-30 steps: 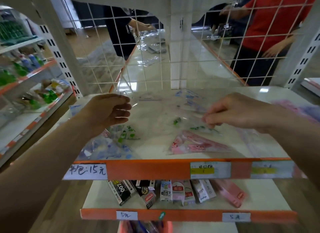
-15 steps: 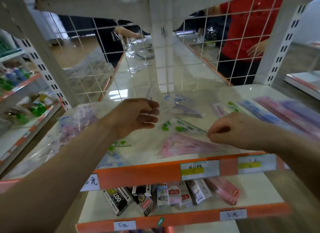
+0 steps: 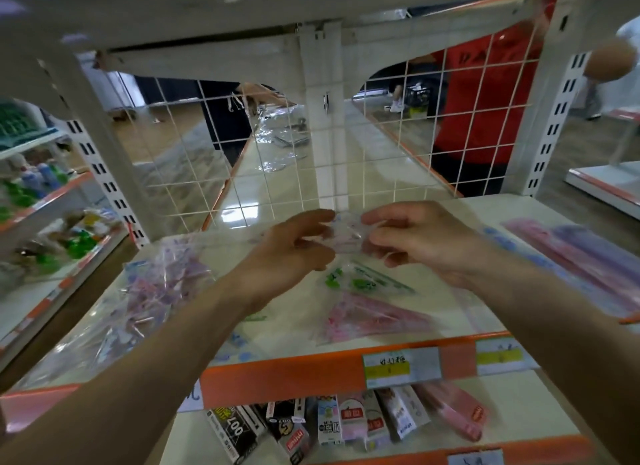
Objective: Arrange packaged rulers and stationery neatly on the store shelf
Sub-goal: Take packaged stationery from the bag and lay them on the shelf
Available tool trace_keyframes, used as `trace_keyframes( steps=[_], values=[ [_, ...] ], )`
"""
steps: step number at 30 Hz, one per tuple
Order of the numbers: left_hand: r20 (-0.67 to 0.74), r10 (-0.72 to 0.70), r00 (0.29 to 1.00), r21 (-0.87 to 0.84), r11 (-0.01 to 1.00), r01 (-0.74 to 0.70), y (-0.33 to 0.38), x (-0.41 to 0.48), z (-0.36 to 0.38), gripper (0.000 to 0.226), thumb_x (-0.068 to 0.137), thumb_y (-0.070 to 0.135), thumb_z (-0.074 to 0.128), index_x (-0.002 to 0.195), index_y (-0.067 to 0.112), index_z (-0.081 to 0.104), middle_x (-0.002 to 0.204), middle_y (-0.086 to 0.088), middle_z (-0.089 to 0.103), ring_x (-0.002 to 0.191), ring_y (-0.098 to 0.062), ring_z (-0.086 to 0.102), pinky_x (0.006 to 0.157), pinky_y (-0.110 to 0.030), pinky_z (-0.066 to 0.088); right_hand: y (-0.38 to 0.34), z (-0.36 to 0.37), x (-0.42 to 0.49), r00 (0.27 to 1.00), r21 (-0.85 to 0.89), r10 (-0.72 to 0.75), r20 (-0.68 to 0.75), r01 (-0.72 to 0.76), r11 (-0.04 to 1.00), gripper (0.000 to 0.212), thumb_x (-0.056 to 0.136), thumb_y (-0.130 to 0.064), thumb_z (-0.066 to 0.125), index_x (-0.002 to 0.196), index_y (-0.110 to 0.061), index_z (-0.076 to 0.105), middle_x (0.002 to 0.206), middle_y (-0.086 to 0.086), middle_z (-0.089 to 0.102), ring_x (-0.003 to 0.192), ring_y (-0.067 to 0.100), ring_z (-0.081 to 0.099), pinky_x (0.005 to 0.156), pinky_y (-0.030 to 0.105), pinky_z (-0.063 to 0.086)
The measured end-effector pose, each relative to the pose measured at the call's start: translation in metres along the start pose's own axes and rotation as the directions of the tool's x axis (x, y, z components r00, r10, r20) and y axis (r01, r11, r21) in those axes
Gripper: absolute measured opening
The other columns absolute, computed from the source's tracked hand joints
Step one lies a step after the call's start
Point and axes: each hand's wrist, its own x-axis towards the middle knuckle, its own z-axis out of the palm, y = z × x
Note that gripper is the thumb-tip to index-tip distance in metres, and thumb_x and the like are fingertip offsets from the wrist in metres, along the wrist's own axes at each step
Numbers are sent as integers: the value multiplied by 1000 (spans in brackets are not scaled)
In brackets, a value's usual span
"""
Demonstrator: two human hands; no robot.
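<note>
In the middle of the frame, just above the shelf [image 3: 284,378], I hold a small clear packet [image 3: 346,236] between both hands. My left hand [image 3: 298,253] pinches its left edge and my right hand [image 3: 415,243] pinches its right edge. My fingers [image 3: 311,219] are curled onto the film so that it is stretched flat. I judge this grip lets me square the packet up before I lay it down. Its contents are too blurred to name; only pale pink and blue print shows.

Below my hands a green-printed ruler packet [image 3: 363,284] lies flat on the shelf. A pink set-square packet [image 3: 374,317] lies just beside it, toward the orange front edge, and I cannot tell whether the two touch.

At the left of the frame a loose heap of packets [image 3: 152,281] slumps at odd angles. At the far right, long pink and purple packets [image 3: 568,253] lie side by side. I judge the heap is the unsorted stock, which is why my packet hangs lifted clear of it, not yet set in a place.
</note>
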Motion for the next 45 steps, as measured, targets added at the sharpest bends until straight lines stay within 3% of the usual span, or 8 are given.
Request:
trace_keyframes(
  steps=[5,13,17,21,28,36,40,45],
  values=[
    [-66,-147,987,-165,977,135,-1,1,-11,20,91,-4,52,105,0,66,76,-5,71,63,-15,65,63,-28,56,6,-6,6,996,-15,-58,-68,57,998,24,87,-3,63,98,-25,64,78,-4,73,66,1,67,54,12,47],
    [-32,-219,975,-192,959,209,-4,4,-16,16,93,10,55,88,7,70,74,-5,69,66,-15,64,70,-29,55,9,-2,25,982,-226,-175,-72,155,962,29,86,-9,65,114,-15,66,93,-3,70,79,1,63,72,12,47],
    [-95,-338,936,-307,905,295,-11,12,-29,15,92,12,58,86,5,69,71,-5,67,60,-14,62,66,-28,55,3,12,41,959,-579,-279,48,254,775,42,85,-22,66,126,-19,58,95,-11,63,94,10,60,87,25,46],
    [-152,-413,898,-333,877,347,-9,25,-47,14,92,14,58,83,8,67,67,-1,65,60,-14,60,70,-31,53,-9,30,68,918,-730,-380,112,335,595,25,85,-21,64,100,-1,66,95,8,69,89,25,64,82,36,51],
    [-339,-391,856,-75,918,390,-28,48,-74,7,91,12,58,87,11,62,74,-5,60,62,-15,57,64,-28,51,-13,61,115,917,-769,-346,200,366,524,31,85,-22,64,65,-3,50,66,11,54,64,25,52,52,25,27],
    [-386,-298,873,291,859,422,-58,61,-93,15,86,8,57,73,2,63,67,-8,47,59,-18,42,55,-23,36,14,91,153,945,-846,-220,241,316,429,28,85,-20,58,59,-18,48,68,10,49,75,30,50,65,31,37],
    [-401,-289,869,313,849,426,-60,55,-112,11,89,8,53,82,9,61,75,-9,51,66,-21,45,62,-27,41,19,97,162,955,-900,-160,248,289,327,29,89,-31,53,109,-14,66,118,12,63,110,33,57,91,37,46],
    [-431,-320,844,260,852,455,-52,31,-143,10,90,11,57,86,12,66,75,-8,53,63,-18,46,52,-18,38,8,103,154,949,-912,-126,289,313,266,37,93,-35,50,126,-20,57,134,3,52,124,24,47,97,33,37]
  ],
)
